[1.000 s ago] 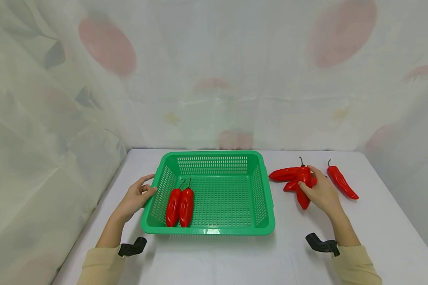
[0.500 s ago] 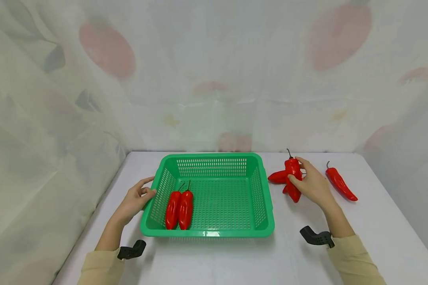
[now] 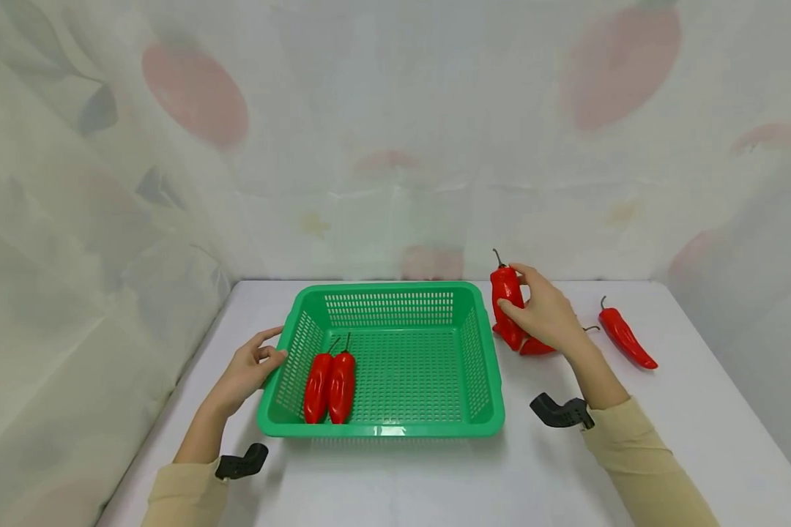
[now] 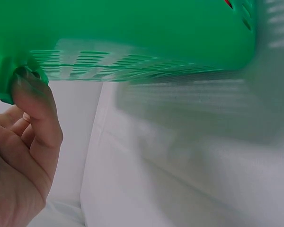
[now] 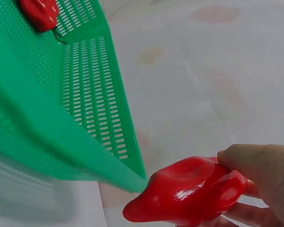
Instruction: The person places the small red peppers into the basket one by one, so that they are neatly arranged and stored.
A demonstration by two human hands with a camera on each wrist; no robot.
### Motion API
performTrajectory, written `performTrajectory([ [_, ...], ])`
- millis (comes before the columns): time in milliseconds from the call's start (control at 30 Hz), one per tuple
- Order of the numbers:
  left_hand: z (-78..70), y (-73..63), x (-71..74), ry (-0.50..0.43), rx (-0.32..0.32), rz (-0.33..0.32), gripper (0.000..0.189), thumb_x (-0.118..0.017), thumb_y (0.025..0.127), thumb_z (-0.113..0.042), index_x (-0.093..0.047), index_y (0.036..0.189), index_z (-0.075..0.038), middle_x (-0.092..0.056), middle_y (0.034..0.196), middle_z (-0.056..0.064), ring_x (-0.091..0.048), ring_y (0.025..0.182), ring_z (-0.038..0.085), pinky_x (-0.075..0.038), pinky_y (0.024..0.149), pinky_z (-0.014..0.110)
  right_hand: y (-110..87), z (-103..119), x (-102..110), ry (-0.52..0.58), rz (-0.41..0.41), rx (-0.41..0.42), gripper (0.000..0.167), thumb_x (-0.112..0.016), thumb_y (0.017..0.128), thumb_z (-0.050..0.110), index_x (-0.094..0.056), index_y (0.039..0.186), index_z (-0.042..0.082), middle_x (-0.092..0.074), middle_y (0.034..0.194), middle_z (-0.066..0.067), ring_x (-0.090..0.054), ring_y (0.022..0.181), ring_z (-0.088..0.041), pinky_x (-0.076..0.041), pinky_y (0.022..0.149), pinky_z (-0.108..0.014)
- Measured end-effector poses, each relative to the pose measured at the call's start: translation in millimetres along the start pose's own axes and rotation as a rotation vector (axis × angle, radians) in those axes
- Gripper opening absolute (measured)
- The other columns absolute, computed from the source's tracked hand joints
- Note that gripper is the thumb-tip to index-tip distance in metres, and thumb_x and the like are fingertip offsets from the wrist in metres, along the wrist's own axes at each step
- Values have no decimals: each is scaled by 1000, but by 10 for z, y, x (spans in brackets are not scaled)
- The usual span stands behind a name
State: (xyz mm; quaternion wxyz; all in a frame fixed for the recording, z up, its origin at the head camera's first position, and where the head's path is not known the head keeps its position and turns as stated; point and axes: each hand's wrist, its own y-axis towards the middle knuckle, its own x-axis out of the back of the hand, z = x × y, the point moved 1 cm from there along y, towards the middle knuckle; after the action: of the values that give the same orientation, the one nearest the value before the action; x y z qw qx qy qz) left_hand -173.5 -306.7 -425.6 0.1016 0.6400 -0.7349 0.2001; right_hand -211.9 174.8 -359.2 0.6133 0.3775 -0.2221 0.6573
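My right hand grips a glossy red chili pepper, stem up, raised beside the right rim of a green plastic basket. In the right wrist view the held pepper's tip points left, close to the basket's corner, with the thumb on top and fingers beneath. My left hand holds the basket at its left rim; up close in the left wrist view, the thumb presses under the rim. Two red peppers lie side by side inside the basket, at its left.
More red peppers lie on the white table behind and below my right hand, partly hidden by it. One single pepper lies farther right. A patterned cloth hangs along the table's back and sides.
My right hand has lifted one pepper off the pile and carried it left and up, toward the basket's right side. My left hand and the basket have stayed in place.
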Motion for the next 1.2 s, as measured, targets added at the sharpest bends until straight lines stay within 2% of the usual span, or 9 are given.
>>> performTrajectory([
  [267, -5, -3, 6, -7, -16, 10, 60, -55, 93, -27, -25, 143, -13, -52, 87, 16, -63, 70, 20, -56, 64, 38, 80, 136, -135, 73, 40, 12, 67, -64, 85, 23, -30, 140, 7, -49, 125, -21, -57, 85, -30, -56, 61, -34],
  [600, 2, 0, 9, -3, -12, 12, 60, -54, 93, -27, -25, 143, -13, -52, 87, 16, -64, 71, 21, -56, 64, 38, 162, 286, -323, 113, 96, 20, 68, -64, 84, 25, -29, 140, 8, -50, 124, -20, -58, 83, -28, -55, 60, -32],
  [867, -49, -24, -7, -8, -12, 17, 59, -54, 94, -25, -25, 143, -11, -52, 87, 15, -63, 71, 20, -56, 64, 37, 203, 420, -440, 206, 143, 15, 68, -63, 85, 23, -27, 142, 9, -50, 125, -20, -56, 101, -34, -56, 65, -37],
  [1200, -12, -3, -6, -9, -9, 10, 59, -53, 94, -24, -24, 144, -10, -52, 86, 14, -63, 70, 19, -56, 64, 37, 263, 521, -611, 203, 176, 1, 67, -62, 86, 24, -29, 142, 9, -52, 125, -16, -55, 104, -31, -56, 69, -37],
])
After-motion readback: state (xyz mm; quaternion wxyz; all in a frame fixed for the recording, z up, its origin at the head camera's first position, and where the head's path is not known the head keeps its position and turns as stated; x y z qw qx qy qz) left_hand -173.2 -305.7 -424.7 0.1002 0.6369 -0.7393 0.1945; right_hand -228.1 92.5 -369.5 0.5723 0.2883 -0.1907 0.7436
